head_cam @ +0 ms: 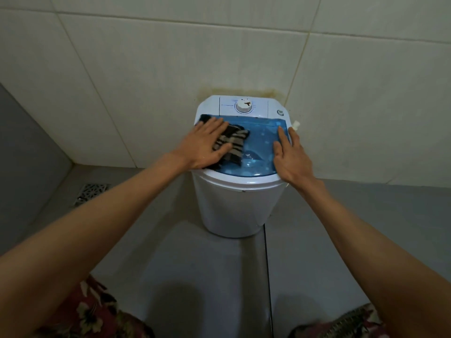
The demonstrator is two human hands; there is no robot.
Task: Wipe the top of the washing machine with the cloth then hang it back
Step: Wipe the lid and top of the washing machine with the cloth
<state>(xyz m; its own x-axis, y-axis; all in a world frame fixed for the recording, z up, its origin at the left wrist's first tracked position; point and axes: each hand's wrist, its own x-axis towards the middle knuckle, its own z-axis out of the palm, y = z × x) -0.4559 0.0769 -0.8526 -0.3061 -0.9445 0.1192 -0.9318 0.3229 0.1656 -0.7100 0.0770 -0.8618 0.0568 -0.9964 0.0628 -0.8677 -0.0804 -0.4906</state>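
A small white washing machine [234,206] stands on the floor against the tiled wall, with a blue see-through lid [261,142] and a white dial [244,106] at the back. A dark striped cloth [234,143] lies on the left half of the lid. My left hand [205,145] presses flat on the cloth, fingers spread. Over on the lid's right edge rests my right hand [290,157], fingers apart, holding nothing.
A metal floor drain [91,192] sits in the grey floor at the left. A brown stain [239,91] marks the wall tiles just behind the machine. A small white fitting [296,124] sticks out at the machine's right side.
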